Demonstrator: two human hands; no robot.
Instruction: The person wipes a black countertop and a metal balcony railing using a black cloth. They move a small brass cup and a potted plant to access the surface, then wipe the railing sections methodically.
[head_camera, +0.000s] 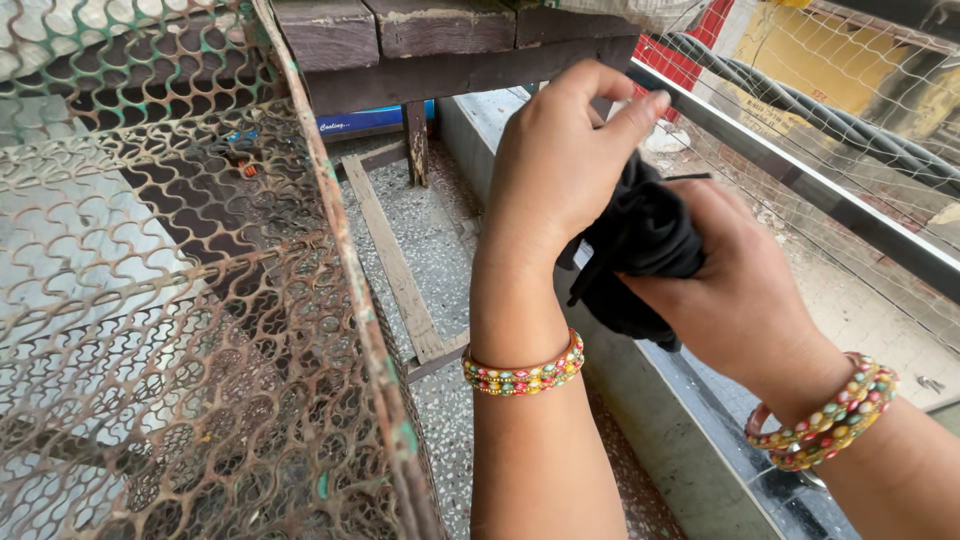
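Both hands are clamped on the black cloth (640, 240): my left hand (560, 170) wraps over the top with the thumb pressing in, and my right hand (735, 290) cups it from below, so each grip is closed around a bunched wad of fabric. The cloth is up in the air between my hands, over the ledge (640, 400) beside the netting (860, 90), with the rusty mesh cage (190, 300) off to my left. If you're bunching fabric like this, I'd say keep the loose tail tucked in so it doesn't snag the netting, and keep your wrists close.
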